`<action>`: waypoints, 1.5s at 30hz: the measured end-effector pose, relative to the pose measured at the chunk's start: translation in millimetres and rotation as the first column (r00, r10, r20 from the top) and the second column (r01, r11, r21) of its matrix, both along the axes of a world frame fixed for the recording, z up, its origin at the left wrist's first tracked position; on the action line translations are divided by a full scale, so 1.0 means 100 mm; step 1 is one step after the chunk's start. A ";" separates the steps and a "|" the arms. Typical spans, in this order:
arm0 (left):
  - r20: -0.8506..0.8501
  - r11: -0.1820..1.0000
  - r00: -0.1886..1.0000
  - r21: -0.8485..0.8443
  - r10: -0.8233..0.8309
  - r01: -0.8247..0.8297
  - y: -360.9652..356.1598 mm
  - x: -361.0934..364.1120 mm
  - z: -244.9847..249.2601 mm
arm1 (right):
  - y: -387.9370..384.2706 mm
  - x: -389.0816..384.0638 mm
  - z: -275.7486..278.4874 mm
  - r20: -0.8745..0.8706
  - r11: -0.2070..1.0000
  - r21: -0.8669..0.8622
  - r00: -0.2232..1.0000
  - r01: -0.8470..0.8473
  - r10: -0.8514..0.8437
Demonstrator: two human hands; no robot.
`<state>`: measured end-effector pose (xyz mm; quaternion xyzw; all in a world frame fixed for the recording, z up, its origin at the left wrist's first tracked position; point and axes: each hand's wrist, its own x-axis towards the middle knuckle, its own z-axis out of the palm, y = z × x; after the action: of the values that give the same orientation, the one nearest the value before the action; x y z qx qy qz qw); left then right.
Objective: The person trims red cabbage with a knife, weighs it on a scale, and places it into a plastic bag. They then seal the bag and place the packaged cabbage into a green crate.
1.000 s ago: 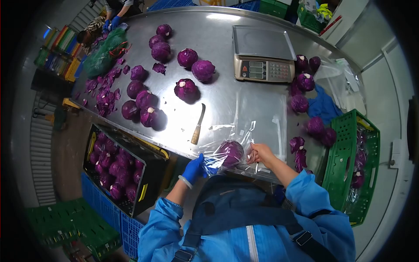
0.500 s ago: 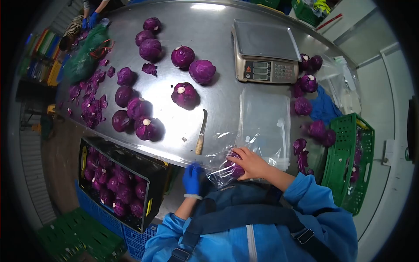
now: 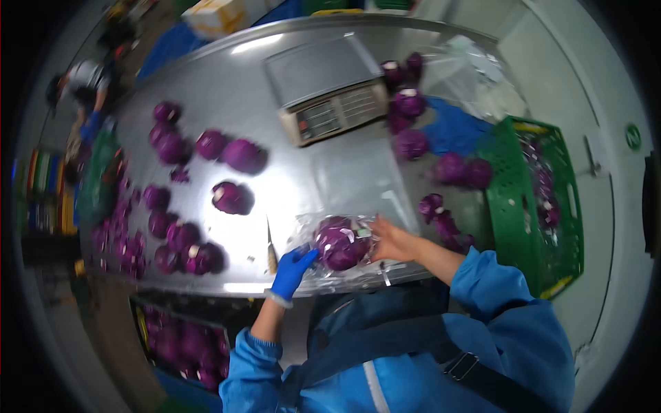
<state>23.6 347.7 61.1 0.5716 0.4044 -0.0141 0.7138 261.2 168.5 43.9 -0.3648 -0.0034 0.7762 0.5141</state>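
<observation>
A red cabbage [image 3: 341, 244] sits inside a clear plastic bag [image 3: 306, 227] at the front edge of the steel table. My left hand [image 3: 292, 272], in a blue glove, grips the bag on its left side. On the right, my bare right hand [image 3: 392, 241] holds the bagged cabbage, fingers pressed against the plastic. Just left of the bag lies a knife [image 3: 272, 256], its wooden handle toward me. Behind the cabbage is a stack of flat clear bags [image 3: 354, 175].
A scale [image 3: 330, 93] stands beyond the bags. Loose red cabbages [image 3: 239, 155] lie to the left, with trimmed leaves [image 3: 118, 234] farther over. A green crate [image 3: 509, 206] with bagged cabbages stands right; a black crate [image 3: 182, 341] of cabbages sits below left. Another person [image 3: 86, 82] works far left.
My gloved left hand has come up to the bag. The cabbage now lies deeper in the bag, between both hands, and my right hand has moved to its right side. The view has turned right.
</observation>
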 end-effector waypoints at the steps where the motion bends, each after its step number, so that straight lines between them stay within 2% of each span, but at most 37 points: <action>1: 0.045 0.997 0.999 0.074 -0.007 0.003 -0.10 0.09 0.05 | -0.17 0.03 0.04 -0.035 0.996 0.061 0.998 0.057 -0.055; 2: 0.126 0.988 0.984 0.070 0.125 -0.135 -0.34 0.32 0.29 | -0.29 0.03 0.18 0.151 0.995 0.069 0.985 0.077 -0.087; 3: 0.142 0.968 0.987 0.227 0.077 -0.108 -0.50 0.46 0.23 | -0.39 0.04 0.36 0.335 0.993 0.064 0.935 0.099 -0.114; 4: 0.135 0.907 0.991 0.419 -0.020 -0.039 -0.65 0.61 0.29 | -0.50 0.08 0.50 0.309 0.961 0.066 0.910 0.268 -0.275; 5: 0.225 0.975 0.974 0.217 -0.009 -0.042 -0.83 0.79 0.63 | -0.67 0.16 0.59 0.279 0.903 0.072 0.861 0.423 -0.426; 6: 0.421 0.976 0.906 0.213 -0.040 -0.056 -0.95 0.87 0.63 | -0.93 0.32 0.43 0.054 0.865 0.083 0.864 0.495 -0.500; 7: 0.490 0.991 0.870 -0.132 0.051 0.016 -1.12 1.01 0.85 | -1.22 0.41 0.47 -0.112 0.792 0.029 0.789 0.610 -0.604; 9: 0.566 0.970 0.818 -0.240 0.098 0.049 -1.39 1.20 1.09 | -1.86 0.67 0.46 -0.169 0.624 0.156 0.643 0.766 -0.747; 10: 0.488 0.996 0.870 -0.019 -0.067 0.088 -1.39 1.23 1.00 | -2.19 0.85 0.58 -0.165 0.558 0.274 0.609 0.784 -0.775; 11: 0.371 0.970 0.905 0.197 -0.207 0.141 -1.34 1.19 0.80 | -2.51 1.06 0.77 -0.166 0.485 0.383 0.575 0.786 -0.801; 12: 0.221 0.972 0.955 0.165 -0.200 0.166 -1.28 1.14 0.48 | -2.79 1.24 1.01 -0.190 0.373 0.261 0.426 0.890 -0.885; 13: 0.143 0.973 0.972 0.164 -0.185 0.161 -1.26 1.07 0.23 | -3.07 1.42 1.18 -0.192 0.245 0.130 0.267 0.961 -0.944; 15: 0.043 0.933 0.972 0.294 -0.230 0.207 -1.12 0.72 -0.65 | -3.61 1.68 1.22 0.084 0.236 0.360 0.221 0.903 -0.972; 17: -0.148 0.810 0.943 0.484 -0.297 0.331 -1.26 0.69 -0.59 | -4.10 1.95 0.99 0.173 0.229 0.336 0.179 0.913 -0.968; 19: -0.026 0.760 0.964 0.610 -0.265 0.225 -1.37 0.63 -0.74 | -4.45 2.12 0.60 0.203 0.144 0.194 0.104 0.970 -0.974; 20: -0.108 0.618 0.942 0.729 -0.319 0.293 -1.38 0.61 -0.76 | -4.59 2.19 0.42 0.233 0.136 0.128 0.104 0.982 -0.967; 21: -0.127 0.620 0.943 0.725 -0.309 0.301 -1.39 0.59 -0.82 | -4.68 2.23 0.24 0.267 0.136 0.059 0.116 0.989 -0.957; 23: -0.035 0.681 0.958 0.696 -0.286 0.228 -1.46 0.67 -0.83 | -4.65 2.28 0.05 0.421 0.153 0.055 0.116 0.987 -0.900; 24: -0.039 0.687 0.962 0.692 -0.272 0.222 -1.51 0.76 -0.78 | -4.79 2.37 -0.10 0.465 0.290 -0.025 0.268 0.957 -0.844; 25: -0.065 0.649 0.944 0.710 -0.324 0.272 -1.54 0.84 -0.68 | -4.85 2.47 -0.19 0.504 0.413 -0.094 0.401 0.906 -0.765; 26: -0.142 0.571 0.912 0.740 -0.384 0.355 -1.53 0.87 -0.73 | -4.76 2.48 -0.06 0.719 0.393 -0.259 0.448 0.882 -0.532; 27: -0.157 0.541 0.891 0.746 -0.425 0.389 -1.52 0.85 -0.92 | -4.70 2.47 0.13 0.849 0.317 -0.392 0.472 0.864 -0.237; 29: -0.275 0.390 0.834 0.785 -0.479 0.482 -1.48 0.91 -0.90 | -4.82 2.72 0.26 0.817 0.402 -0.570 0.545 0.717 0.187; 30: -0.186 0.542 0.881 0.728 -0.434 0.420 -1.42 0.90 -0.94 | -4.86 2.89 0.27 0.605 0.400 -0.661 0.135 0.635 0.785; 32: -0.024 0.793 0.954 0.550 -0.299 0.263 -1.29 0.87 -1.04 | -4.28 2.68 0.77 0.644 0.629 -0.423 -0.272 0.652 0.715; 33: 0.070 0.838 0.972 0.522 -0.224 0.156 -1.26 0.92 -0.76 | -3.83 2.44 1.07 0.621 0.734 -0.300 -0.460 0.609 0.635; 34: 0.095 0.834 0.971 0.535 -0.218 0.135 -1.22 0.96 -0.53 | -3.38 2.18 1.25 0.855 0.813 -0.180 -0.321 0.554 0.408; 35: 0.119 0.827 0.969 0.550 -0.216 0.117 -1.18 0.98 -0.34 | -2.93 1.90 1.37 0.982 0.849 -0.038 -0.139 0.527 0.130; 36: 0.145 0.820 0.967 0.565 -0.210 0.093 -1.15 0.99 -0.17 | -2.55 1.66 1.27 0.999 0.901 -0.016 -0.025 0.434 0.030; 37: 0.156 0.741 0.949 0.663 -0.273 0.104 -1.14 0.98 -0.02 | -2.13 1.37 1.26 0.991 0.935 -0.124 0.081 0.334 0.102; 38: 0.159 0.650 0.929 0.753 -0.333 0.104 -1.12 0.98 0.11 | -1.83 1.18 0.92 0.963 0.971 0.035 0.252 0.237 -0.096; 39: 0.151 0.548 0.911 0.831 -0.384 0.093 -1.10 0.95 0.17 | -1.55 1.06 0.62 0.830 0.981 -0.076 0.556 0.178 -0.036; 40: 0.107 0.367 0.874 0.926 -0.474 0.086 -1.05 0.86 0.10 | -1.28 0.88 0.58 0.642 0.970 -0.131 0.763 0.205 -0.074; 41: 0.080 0.316 0.833 0.942 -0.547 0.117 -0.97 0.74 0.08 | -1.02 0.71 0.56 0.405 0.961 -0.195 0.908 0.197 -0.104; 43: -0.029 0.336 0.905 0.923 -0.424 0.187 -0.90 0.58 0.20 | -0.68 0.38 0.44 0.469 0.976 -0.111 0.875 0.190 -0.117; 44: 0.001 0.344 0.955 0.933 -0.298 0.106 -0.90 0.47 0.24 | -0.53 0.23 0.41 0.559 0.983 -0.007 0.816 0.181 -0.147; 45: 0.171 0.523 0.974 0.850 -0.146 -0.071 -0.88 0.36 0.25 | -0.41 0.13 0.34 0.690 0.989 0.113 0.708 0.100 -0.151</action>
<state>59.2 259.6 85.6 0.8534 0.2652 0.2333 0.3833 274.0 127.8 78.1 -0.6117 -0.1977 0.5447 0.5385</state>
